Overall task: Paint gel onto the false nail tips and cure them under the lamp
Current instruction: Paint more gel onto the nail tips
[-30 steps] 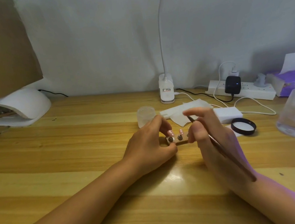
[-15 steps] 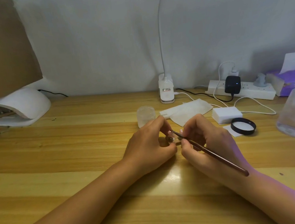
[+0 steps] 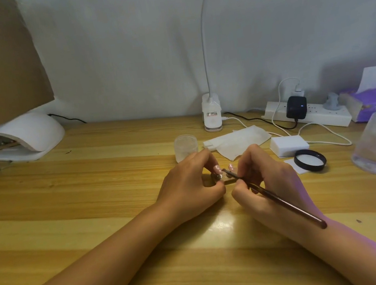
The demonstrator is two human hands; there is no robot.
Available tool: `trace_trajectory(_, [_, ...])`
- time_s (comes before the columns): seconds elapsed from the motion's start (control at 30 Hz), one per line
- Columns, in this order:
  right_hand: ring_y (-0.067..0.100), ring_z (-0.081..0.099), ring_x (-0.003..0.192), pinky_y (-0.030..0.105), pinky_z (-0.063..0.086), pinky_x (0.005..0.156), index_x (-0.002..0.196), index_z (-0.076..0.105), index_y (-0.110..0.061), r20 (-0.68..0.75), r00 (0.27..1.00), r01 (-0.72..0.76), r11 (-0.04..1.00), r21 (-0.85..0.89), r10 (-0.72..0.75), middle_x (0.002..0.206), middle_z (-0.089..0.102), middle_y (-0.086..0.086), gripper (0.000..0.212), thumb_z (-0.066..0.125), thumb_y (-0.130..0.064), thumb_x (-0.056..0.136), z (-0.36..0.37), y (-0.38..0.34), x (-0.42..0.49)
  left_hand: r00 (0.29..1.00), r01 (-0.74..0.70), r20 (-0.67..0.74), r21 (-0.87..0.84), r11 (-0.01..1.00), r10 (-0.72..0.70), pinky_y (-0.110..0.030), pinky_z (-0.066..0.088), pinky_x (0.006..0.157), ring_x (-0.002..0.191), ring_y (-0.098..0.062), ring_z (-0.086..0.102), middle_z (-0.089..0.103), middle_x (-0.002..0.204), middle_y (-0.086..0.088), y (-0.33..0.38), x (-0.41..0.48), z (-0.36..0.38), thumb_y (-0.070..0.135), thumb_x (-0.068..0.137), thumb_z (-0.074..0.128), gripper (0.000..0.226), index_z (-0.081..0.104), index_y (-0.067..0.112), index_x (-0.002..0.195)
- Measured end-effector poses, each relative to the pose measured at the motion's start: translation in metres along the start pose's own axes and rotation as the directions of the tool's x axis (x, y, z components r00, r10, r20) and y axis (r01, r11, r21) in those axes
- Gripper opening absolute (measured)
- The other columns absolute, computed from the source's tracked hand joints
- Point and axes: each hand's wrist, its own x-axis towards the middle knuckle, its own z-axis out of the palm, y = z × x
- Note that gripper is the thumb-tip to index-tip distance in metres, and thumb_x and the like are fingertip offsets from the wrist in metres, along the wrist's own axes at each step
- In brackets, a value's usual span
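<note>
On the wooden table [image 3: 94, 201] the right hand [image 3: 269, 179] pinches a brush [image 3: 284, 204] slanting up-left onto false nail tips [image 3: 217, 169] whose holder [image 3: 215, 177] the left hand [image 3: 187, 187] grips.

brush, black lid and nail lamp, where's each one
brush [image 3: 284, 202], head view, middle of the dark handle
black lid [image 3: 310, 160], head view, pale inside of the ring
nail lamp [image 3: 31, 132], head view, top of the white dome
</note>
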Motion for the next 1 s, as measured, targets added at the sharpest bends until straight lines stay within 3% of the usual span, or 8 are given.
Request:
trace_trajectory(0.17, [0.008,0.059,0.066,0.039,0.053,0.072,0.093,0.055,-0.026,0.028,1.0,0.004,0.999,-0.035,-0.003,0.073,0.058,-0.018,0.018,0.06,-0.035,0.079,0.0022,-0.0001,0.0007,1.0,-0.004,-0.011,-0.011,1.0,0.004,-0.026,0.039,0.061,0.067,-0.003,0.049,0.059,0.091,0.013,0.0006,-0.0001,-0.0003,0.029,0.078,0.072,0.021,0.055,0.028,0.091])
trace_trajectory(0.37, [0.013,0.055,0.062,0.037,0.051,0.058,0.087,0.051,-0.026,0.049,0.999,0.024,0.998,-0.066,-0.021,0.069,0.056,-0.009,0.015,0.057,-0.029,0.074,0.0015,-0.0014,-0.0004,1.0,0.001,-0.01,-0.007,1.0,-0.001,-0.026,0.04,0.061,0.068,-0.004,0.05,0.059,0.09,0.012,0.001,0.0001,-0.0005,0.028,0.078,0.072,0.021,0.054,0.029,0.089])
trace_trajectory(0.53, [0.007,0.056,0.062,0.029,0.045,0.066,0.091,0.051,-0.026,0.001,1.0,0.005,0.999,-0.049,-0.005,0.071,0.056,-0.015,0.016,0.058,-0.031,0.078,0.0016,0.0,-0.0002,1.0,-0.01,-0.006,0.008,1.0,0.01,-0.022,0.037,0.06,0.07,-0.002,0.049,0.057,0.089,0.014,-0.0004,-0.0001,0.0007,0.03,0.08,0.072,0.02,0.056,0.029,0.092])
trace_trajectory(0.63, [0.007,0.057,0.066,0.038,0.052,0.071,0.093,0.053,-0.027,0.017,1.0,-0.01,0.999,-0.043,0.01,0.075,0.057,-0.021,0.017,0.058,-0.036,0.08,0.0024,-0.0009,0.0004,1.0,-0.018,-0.02,-0.012,1.0,0.018,-0.026,0.039,0.06,0.067,-0.002,0.05,0.059,0.089,0.013,-0.0011,0.0003,0.001,0.031,0.078,0.071,0.02,0.055,0.03,0.09])
trace_trajectory(0.77, [0.011,0.056,0.065,0.037,0.049,0.059,0.087,0.051,-0.028,0.024,1.0,-0.013,0.999,-0.05,0.014,0.071,0.056,-0.017,0.014,0.057,-0.036,0.076,0.0011,-0.0031,0.0001,1.0,-0.016,-0.024,-0.024,1.0,0.015,-0.03,0.043,0.061,0.066,-0.005,0.051,0.059,0.088,0.012,-0.0021,0.0003,0.0013,0.03,0.077,0.071,0.021,0.053,0.031,0.087])
trace_trajectory(1.0, [0.017,0.055,0.061,0.046,0.049,0.053,0.083,0.051,-0.023,-0.024,1.0,-0.019,1.0,0.014,0.019,0.066,0.055,-0.008,0.013,0.059,-0.027,0.074,-0.0011,-0.0037,-0.0006,1.0,0.006,-0.021,-0.01,1.0,-0.006,-0.023,0.038,0.059,0.066,-0.004,0.052,0.058,0.086,0.014,-0.0021,0.0002,0.0019,0.031,0.076,0.072,0.025,0.048,0.036,0.083])
